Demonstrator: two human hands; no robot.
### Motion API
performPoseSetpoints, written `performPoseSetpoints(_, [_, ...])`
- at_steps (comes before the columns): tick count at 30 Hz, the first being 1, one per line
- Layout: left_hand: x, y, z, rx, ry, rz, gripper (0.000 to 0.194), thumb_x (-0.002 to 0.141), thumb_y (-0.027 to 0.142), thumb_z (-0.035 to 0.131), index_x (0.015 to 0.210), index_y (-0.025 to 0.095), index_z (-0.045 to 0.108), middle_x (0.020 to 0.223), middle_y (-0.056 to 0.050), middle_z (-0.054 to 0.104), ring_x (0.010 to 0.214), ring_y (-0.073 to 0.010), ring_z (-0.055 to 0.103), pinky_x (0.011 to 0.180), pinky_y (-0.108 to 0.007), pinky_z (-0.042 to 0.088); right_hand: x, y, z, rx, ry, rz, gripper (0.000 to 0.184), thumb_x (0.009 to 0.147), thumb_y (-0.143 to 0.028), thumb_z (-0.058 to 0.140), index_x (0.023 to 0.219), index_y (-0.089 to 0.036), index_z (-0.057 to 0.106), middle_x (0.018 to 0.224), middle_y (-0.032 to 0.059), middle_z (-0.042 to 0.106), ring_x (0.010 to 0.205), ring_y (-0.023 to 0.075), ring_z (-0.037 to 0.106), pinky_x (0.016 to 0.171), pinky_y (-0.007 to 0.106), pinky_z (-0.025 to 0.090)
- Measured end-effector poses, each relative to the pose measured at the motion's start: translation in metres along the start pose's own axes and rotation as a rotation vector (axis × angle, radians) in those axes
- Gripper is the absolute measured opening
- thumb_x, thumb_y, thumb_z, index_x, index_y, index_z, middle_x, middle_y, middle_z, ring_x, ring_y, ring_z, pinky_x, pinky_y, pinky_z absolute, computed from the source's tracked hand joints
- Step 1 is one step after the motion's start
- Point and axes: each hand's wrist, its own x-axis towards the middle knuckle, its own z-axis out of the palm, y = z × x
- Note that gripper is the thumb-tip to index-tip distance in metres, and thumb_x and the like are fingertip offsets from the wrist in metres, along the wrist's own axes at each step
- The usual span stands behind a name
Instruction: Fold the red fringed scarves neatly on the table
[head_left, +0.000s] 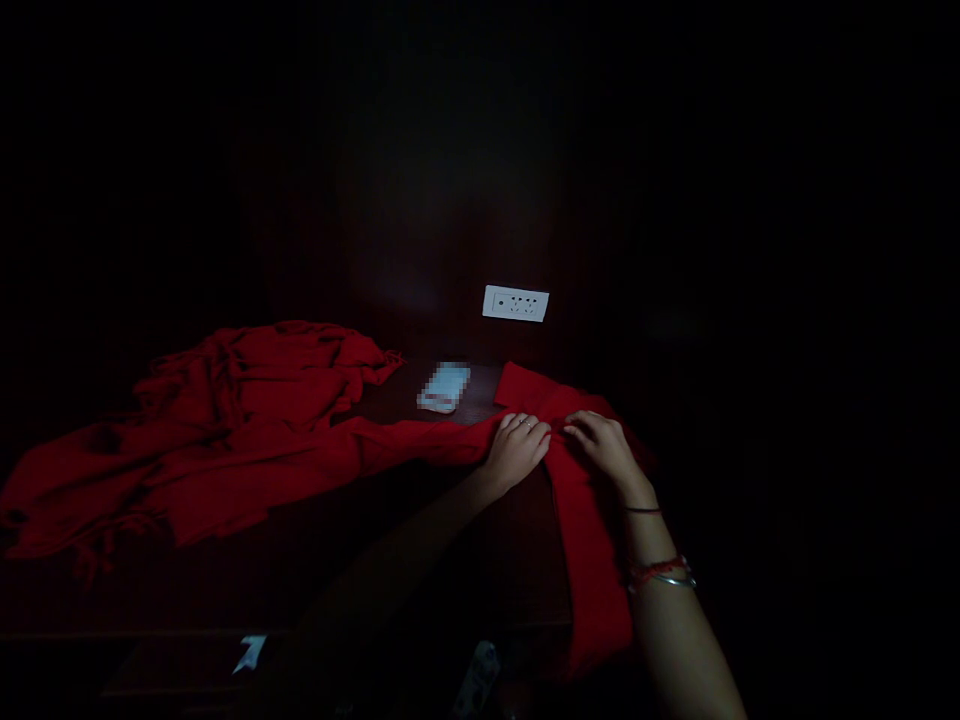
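Observation:
A red scarf (255, 470) with fringed ends lies in loose folds over the left of a dark table, and a narrowed band of it runs right to my hands. My left hand (519, 450), with a ring on one finger, is closed over this band. Just to its right, my right hand (606, 445) has its fingers curled and pinching the red cloth. Beyond and below the hands, a flat red strip (589, 560) crosses the table and hangs over its near right side. Whether it is all one piece I cannot tell.
A pale, blurred-out phone-like object (445, 387) lies on the dark table (487, 540) behind my left hand. A white socket plate (515, 303) is on the dark wall. Below the table's front edge are a small pale scrap (250, 653) and a patterned object (478, 680). The surroundings are very dark.

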Motion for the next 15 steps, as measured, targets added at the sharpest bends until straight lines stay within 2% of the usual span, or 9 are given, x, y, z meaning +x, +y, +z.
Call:
performPoseSetpoints(3, [0.009, 0.003, -0.001, 0.015, -0.006, -0.022, 0.02, 0.085, 0.021, 0.033, 0.089, 0.017, 0.052, 0.086, -0.003, 0.056, 0.081, -0.0148, 0.051, 0.075, -0.027, 0.038, -0.002, 0.006, -0.004, -0.009, 0.025, 0.008, 0.018, 0.073, -0.027, 0.051, 0.089, -0.019, 0.053, 0.086, 0.0055, 0.058, 0.079, 0.0173, 0.054, 0.07, 0.028, 0.042])
performPoseSetpoints(7, [0.022, -0.003, -0.006, -0.015, -0.051, -0.054, 0.021, 0.087, 0.019, 0.03, 0.099, 0.017, 0.047, 0.089, -0.004, 0.055, 0.082, -0.0132, 0.052, 0.072, -0.024, 0.039, -0.006, 0.012, -0.009, 0.0, 0.033, 0.118, 0.025, 0.071, -0.028, 0.053, 0.095, -0.018, 0.051, 0.075, 0.0029, 0.058, 0.068, 0.0158, 0.055, 0.063, 0.027, 0.044])
performPoseSetpoints(9, [0.029, -0.007, -0.011, -0.025, -0.099, -0.019, 0.02, 0.086, 0.019, 0.032, 0.101, 0.018, 0.045, 0.09, -0.003, 0.055, 0.082, -0.0131, 0.052, 0.071, -0.023, 0.04, -0.007, 0.013, -0.01, 0.017, 0.051, 0.155, 0.026, 0.073, -0.029, 0.051, 0.097, -0.018, 0.051, 0.073, 0.0025, 0.06, 0.067, 0.0158, 0.056, 0.063, 0.026, 0.044])
performPoseSetpoints(13, [0.038, -0.007, -0.02, -0.034, -0.16, 0.094, 0.023, 0.081, 0.028, 0.044, 0.103, 0.019, 0.044, 0.096, -0.003, 0.053, 0.088, -0.0154, 0.051, 0.074, -0.025, 0.04, -0.008, 0.012, -0.011, 0.024, 0.097, 0.174, 0.026, 0.076, -0.031, 0.047, 0.098, -0.019, 0.052, 0.079, 0.0043, 0.062, 0.07, 0.0169, 0.058, 0.064, 0.027, 0.044])
performPoseSetpoints(15, [0.04, -0.004, -0.02, -0.021, -0.189, 0.094, 0.021, 0.08, 0.028, 0.046, 0.099, 0.019, 0.046, 0.095, -0.003, 0.053, 0.086, -0.0153, 0.052, 0.074, -0.025, 0.04, -0.008, 0.011, -0.012, 0.024, 0.109, 0.17, 0.025, 0.077, -0.03, 0.047, 0.098, -0.018, 0.052, 0.081, 0.0049, 0.062, 0.072, 0.0167, 0.058, 0.065, 0.027, 0.044])
